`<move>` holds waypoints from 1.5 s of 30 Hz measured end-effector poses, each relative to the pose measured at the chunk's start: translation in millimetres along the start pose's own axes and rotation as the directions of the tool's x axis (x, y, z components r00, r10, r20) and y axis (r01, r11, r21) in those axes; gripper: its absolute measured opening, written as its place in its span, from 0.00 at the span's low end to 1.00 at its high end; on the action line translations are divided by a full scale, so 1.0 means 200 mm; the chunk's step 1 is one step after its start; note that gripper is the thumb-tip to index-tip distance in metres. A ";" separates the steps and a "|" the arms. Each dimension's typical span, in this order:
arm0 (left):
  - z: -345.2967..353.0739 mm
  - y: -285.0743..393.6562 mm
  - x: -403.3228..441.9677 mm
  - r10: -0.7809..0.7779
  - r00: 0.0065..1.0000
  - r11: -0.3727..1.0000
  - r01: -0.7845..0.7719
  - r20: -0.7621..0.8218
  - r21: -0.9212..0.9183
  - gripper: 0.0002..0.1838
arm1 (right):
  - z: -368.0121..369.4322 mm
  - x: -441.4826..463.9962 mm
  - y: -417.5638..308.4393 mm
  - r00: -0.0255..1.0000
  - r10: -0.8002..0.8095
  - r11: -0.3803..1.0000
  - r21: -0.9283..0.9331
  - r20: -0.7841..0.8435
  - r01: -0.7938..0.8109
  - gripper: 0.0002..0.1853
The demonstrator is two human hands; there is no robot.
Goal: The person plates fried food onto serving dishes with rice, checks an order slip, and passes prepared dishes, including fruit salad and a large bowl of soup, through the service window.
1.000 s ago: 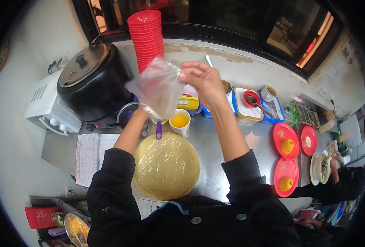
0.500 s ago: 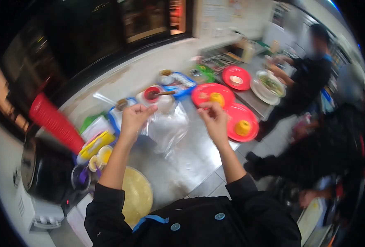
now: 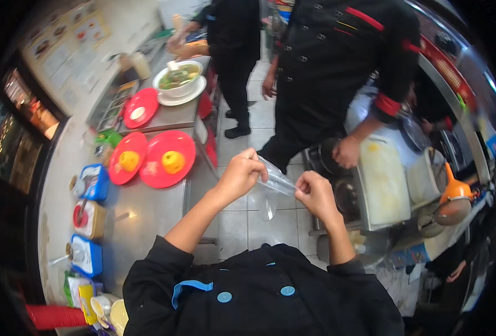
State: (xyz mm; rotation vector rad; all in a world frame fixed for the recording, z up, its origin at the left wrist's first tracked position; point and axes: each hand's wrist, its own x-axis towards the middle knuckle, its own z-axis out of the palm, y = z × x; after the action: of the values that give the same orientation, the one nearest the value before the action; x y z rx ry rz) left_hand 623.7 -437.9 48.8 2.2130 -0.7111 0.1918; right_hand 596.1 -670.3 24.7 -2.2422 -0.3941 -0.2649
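The left hand (image 3: 241, 175) and right hand (image 3: 319, 197) pinch opposite sides of a clear bag (image 3: 277, 181), held between them above the tiled floor (image 3: 236, 227), right of the counter (image 3: 147, 227). Far left, sheets (image 3: 91, 32) on the wall carry print too small to read; nearer, a blue tub's (image 3: 95, 182) markings are blurred.

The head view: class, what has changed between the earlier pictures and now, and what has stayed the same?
The view has swung rightward, from the counter toward the tiled floor. The left hand and right hand have carried the clear plastic bag round too; it now spans between them, in front of the floor. The two red plates stay on the counter, yellow food on each.
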 end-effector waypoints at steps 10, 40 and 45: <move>0.50 0.29 0.59 0.415 0.844 0.910 -0.395 0.340 -0.129 0.24 | -0.17 0.05 0.35 0.968 -0.023 0.990 -0.130 0.250 0.057 0.15; 1.65 0.27 1.65 0.290 0.749 0.784 0.171 0.595 -0.597 0.17 | -1.11 0.87 2.43 0.616 0.688 0.177 0.912 -0.383 0.370 0.22; 1.77 0.16 1.71 0.130 0.731 0.813 0.308 0.670 -0.494 0.18 | -1.10 1.36 2.71 0.415 0.893 0.079 0.968 -0.175 0.238 0.11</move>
State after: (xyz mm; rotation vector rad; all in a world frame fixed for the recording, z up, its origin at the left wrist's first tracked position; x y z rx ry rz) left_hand 858.6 -859.7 -49.5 1.6621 -0.8865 -0.8539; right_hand 1034.4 -1119.1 -128.7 -0.5276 0.6012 -0.5310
